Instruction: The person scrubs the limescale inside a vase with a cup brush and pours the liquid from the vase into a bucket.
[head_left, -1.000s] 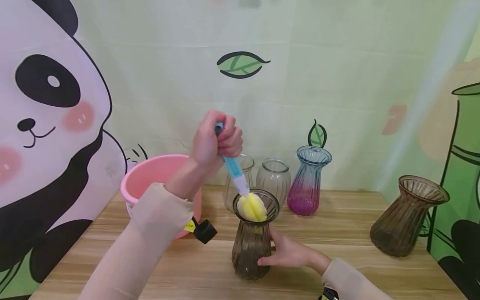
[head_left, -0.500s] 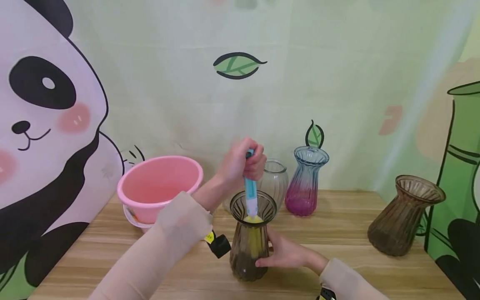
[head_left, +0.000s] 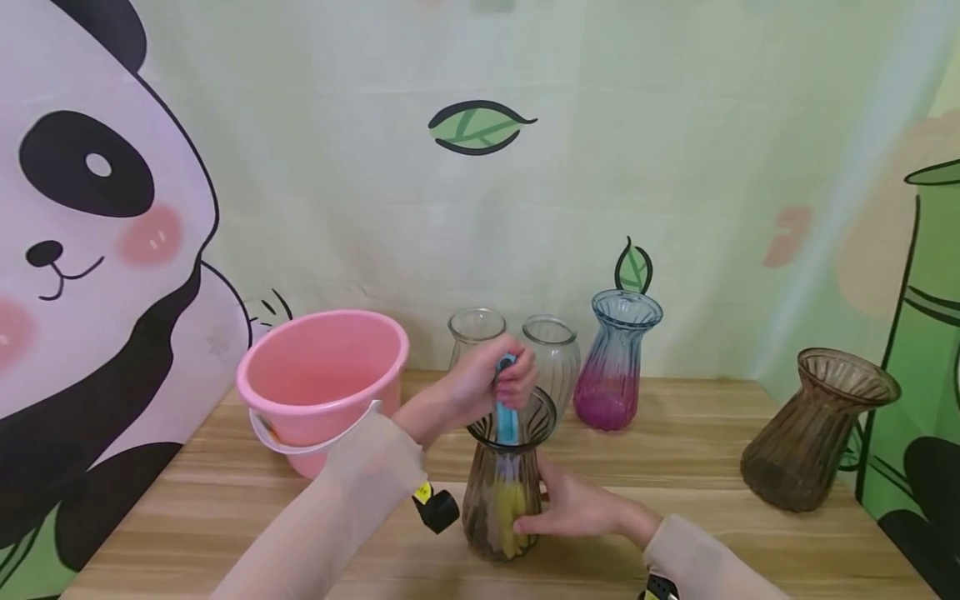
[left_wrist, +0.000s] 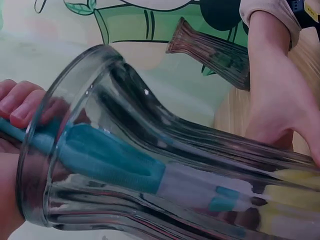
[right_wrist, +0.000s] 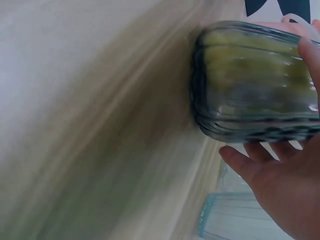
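Note:
In the head view my left hand (head_left: 487,382) grips the blue handle of a sponge bottle brush (head_left: 507,427) from above. The brush reaches down inside a smoky grey ribbed glass vase (head_left: 477,508), its yellow-and-white sponge head near the base. My right hand (head_left: 581,502) holds the vase's lower body from the right, thumb in front and fingers behind, partly hidden. The left wrist view shows the brush handle (left_wrist: 110,155) through the flared glass neck. Seen from the right wrist, the sponge (right_wrist: 255,65) presses close to the glass wall near the bottom.
A pink bucket (head_left: 322,408) with a white handle stands at the left. Behind the vase are two clear glass vases (head_left: 477,325) (head_left: 551,354) and a blue-to-purple vase (head_left: 611,375). A brown glass vase (head_left: 810,433) stands at the right of the wooden table (head_left: 675,467).
My left hand has moved right and down, pushing the brush from the vase's mouth to near its bottom. My right hand keeps its hold on the vase, which stays in place.

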